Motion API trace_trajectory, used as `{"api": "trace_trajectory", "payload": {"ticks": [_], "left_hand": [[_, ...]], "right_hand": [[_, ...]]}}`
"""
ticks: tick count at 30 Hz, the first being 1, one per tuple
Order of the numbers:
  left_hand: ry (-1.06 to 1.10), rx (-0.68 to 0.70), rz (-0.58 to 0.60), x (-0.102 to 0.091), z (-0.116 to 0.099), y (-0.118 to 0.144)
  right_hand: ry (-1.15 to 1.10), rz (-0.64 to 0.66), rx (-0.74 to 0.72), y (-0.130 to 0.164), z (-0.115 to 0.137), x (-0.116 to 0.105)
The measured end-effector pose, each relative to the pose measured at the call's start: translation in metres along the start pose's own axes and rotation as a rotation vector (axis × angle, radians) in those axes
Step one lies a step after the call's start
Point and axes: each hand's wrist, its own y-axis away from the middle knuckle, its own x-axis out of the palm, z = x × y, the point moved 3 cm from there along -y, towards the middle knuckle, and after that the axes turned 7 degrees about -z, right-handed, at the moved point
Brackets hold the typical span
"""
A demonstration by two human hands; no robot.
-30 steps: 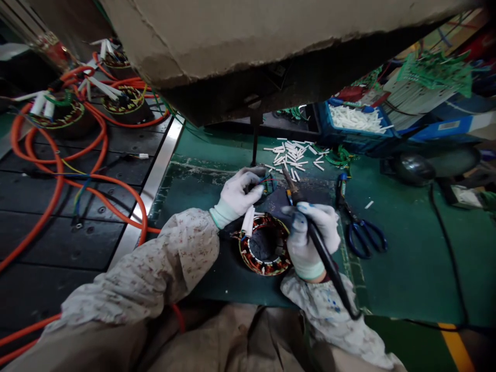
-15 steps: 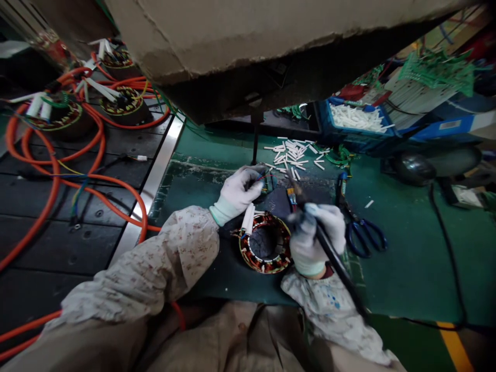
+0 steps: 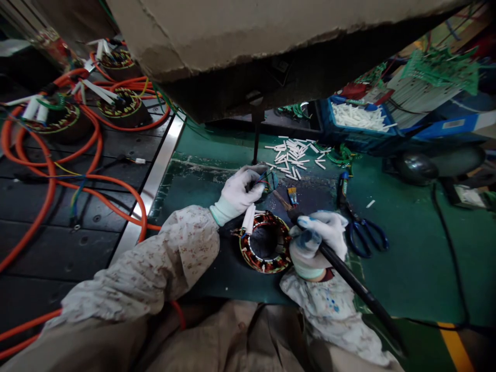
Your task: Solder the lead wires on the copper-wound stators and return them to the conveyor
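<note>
My left hand (image 3: 237, 194), in a white glove, pinches thin coloured wires (image 3: 264, 180) beside a small greenish piece that I cannot make out clearly. My gloved right hand (image 3: 320, 240) is wrapped round a soldering iron (image 3: 351, 276). The iron's brown tip points up and left, close to the wires. Below and between both hands lies a motor stator (image 3: 284, 261), a ring of copper windings, with white sleeves (image 3: 248, 219) standing at its upper left. A small yellow-and-blue part (image 3: 292, 195) rests just beyond the iron.
Loose white tubes (image 3: 292, 155) lie on the green mat (image 3: 411, 258); more fill a blue bin (image 3: 329, 129). Blue-handled scissors (image 3: 364, 237) lie right of my right hand. More stators (image 3: 124, 108) and orange cable (image 3: 50, 181) are at left. A large box-like hood (image 3: 271, 36) overhangs the bench.
The soldering iron has swung: its tip moved down and left towards my left hand, its rear end out to the right. The wires in my left hand have shifted slightly.
</note>
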Motion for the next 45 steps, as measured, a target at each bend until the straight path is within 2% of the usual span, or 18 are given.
{"api": "trace_trajectory", "payload": {"ticks": [4, 6, 10, 12, 15, 22, 30, 35, 37, 41, 45], "left_hand": [[-0.013, -0.023, 0.014, 0.0, -0.001, 0.0], [-0.02, -0.035, 0.023, 0.0, -0.001, 0.0], [-0.015, -0.037, 0.027, 0.0, 0.0, 0.0], [-0.01, -0.033, 0.024, 0.0, -0.001, 0.0], [-0.015, -0.038, 0.025, 0.0, -0.001, 0.0], [-0.011, -0.023, 0.014, -0.001, -0.003, 0.0], [-0.009, -0.027, 0.007, 0.0, -0.002, 0.001], [-0.043, -0.005, 0.014, 0.0, -0.003, 0.0], [-0.048, 0.013, 0.01, 0.0, -0.004, 0.0], [-0.068, 0.01, 0.007, -0.001, -0.006, 0.0], [-0.102, -0.033, 0.026, -0.001, -0.007, -0.001]], "right_hand": [[-0.002, -0.046, 0.064, -0.002, 0.001, 0.004], [-0.024, -0.117, 0.092, -0.005, 0.001, 0.005], [-0.044, -0.247, 0.01, -0.009, 0.005, 0.0], [-0.033, -0.197, -0.046, -0.009, 0.008, -0.001], [-0.03, -0.099, -0.028, -0.009, 0.008, 0.001], [-0.027, -0.037, 0.035, -0.01, 0.006, 0.003], [-0.036, -0.077, -0.003, -0.005, 0.004, 0.004], [-0.045, -0.171, -0.019, -0.007, 0.006, 0.003], [-0.02, -0.102, -0.027, -0.015, 0.008, 0.011], [0.151, 0.158, 0.023, -0.028, 0.007, 0.039], [0.224, 0.196, 0.024, -0.026, 0.005, 0.046]]}}
